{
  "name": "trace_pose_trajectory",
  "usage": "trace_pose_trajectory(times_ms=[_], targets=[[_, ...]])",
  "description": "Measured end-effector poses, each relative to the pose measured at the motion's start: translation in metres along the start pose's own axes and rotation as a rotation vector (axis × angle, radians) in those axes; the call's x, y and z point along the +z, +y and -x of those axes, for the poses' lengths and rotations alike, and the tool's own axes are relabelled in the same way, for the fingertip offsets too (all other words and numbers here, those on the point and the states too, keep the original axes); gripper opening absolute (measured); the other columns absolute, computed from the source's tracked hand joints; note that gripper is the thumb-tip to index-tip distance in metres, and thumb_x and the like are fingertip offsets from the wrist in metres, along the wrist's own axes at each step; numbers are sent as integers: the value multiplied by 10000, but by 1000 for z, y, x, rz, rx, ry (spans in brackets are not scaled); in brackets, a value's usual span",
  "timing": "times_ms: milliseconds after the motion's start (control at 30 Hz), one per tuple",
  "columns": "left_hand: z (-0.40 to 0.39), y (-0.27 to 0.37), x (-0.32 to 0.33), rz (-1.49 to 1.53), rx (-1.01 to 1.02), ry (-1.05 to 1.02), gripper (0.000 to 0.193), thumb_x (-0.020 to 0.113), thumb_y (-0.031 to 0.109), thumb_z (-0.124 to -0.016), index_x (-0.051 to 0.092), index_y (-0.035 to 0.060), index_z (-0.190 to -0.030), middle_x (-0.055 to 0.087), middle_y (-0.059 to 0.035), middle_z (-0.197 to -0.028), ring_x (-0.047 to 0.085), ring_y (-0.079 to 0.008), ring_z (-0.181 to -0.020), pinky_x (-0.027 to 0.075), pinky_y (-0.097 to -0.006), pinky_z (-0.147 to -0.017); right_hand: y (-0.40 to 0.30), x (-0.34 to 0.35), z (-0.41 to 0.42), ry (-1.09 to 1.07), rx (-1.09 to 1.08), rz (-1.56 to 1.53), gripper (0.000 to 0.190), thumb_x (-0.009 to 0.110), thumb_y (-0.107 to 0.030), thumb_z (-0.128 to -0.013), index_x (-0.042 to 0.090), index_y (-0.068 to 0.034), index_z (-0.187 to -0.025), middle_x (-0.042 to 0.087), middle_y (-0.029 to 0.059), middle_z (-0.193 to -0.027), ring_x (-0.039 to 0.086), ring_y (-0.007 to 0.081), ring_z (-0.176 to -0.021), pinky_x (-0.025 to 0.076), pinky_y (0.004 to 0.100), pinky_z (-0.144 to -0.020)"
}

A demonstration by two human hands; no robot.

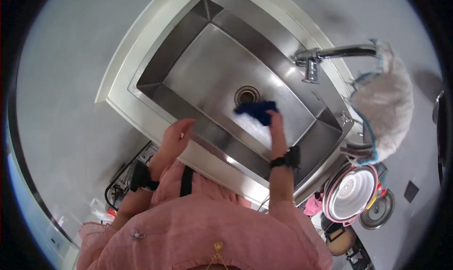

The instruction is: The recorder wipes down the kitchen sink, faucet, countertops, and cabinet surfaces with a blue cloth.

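Observation:
A stainless steel sink (198, 61) with a round drain (246, 96) lies in front of me. My right hand (276, 121) is down inside the basin, its fingers closed on a dark blue cloth (256, 111). The cloth is bunched on the sink floor and covers the near edge of the drain. At the sink's near left rim, my left hand (177, 133) is held with fingers slightly bent and apart, and nothing shows in it.
A chrome faucet (313, 63) rises from the right rim, with a pale blue-edged cloth (387, 100) hanging at its spout. Pink-rimmed colanders (350, 192) and a pot lid (378, 210) are stacked at the lower right. A wire rack (118, 185) stands under the counter's left end.

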State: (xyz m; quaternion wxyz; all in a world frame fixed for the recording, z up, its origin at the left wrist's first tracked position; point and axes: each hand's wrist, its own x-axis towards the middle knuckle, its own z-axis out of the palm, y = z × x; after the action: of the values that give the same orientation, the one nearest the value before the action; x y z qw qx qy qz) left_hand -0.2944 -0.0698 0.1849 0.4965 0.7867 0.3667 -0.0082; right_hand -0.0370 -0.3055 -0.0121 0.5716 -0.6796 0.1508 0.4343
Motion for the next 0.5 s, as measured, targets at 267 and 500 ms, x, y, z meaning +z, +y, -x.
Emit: trace_pose_trajectory(times_ms=[267,500], targets=[[3,-2,-17,100,-103,17,203,509,72,-818,568,30,-1008,602,-135,-915,578,-250,-788,462,-312,-635,-65,41,-49,650,-253,741,735,707,-402,-655,415,-31,-1218,435,206,-1164,408,320,-1084,352,387,-900],[2,3,-34,98,-62,110,183,493,61,-832,578,24,-989,598,-144,-945,570,-276,-865,443,-317,-760,-40,164,-84,618,-860,1160,673,667,-363,-584,487,-71,-1162,453,248,-975,406,416,-968,336,493,-851]])
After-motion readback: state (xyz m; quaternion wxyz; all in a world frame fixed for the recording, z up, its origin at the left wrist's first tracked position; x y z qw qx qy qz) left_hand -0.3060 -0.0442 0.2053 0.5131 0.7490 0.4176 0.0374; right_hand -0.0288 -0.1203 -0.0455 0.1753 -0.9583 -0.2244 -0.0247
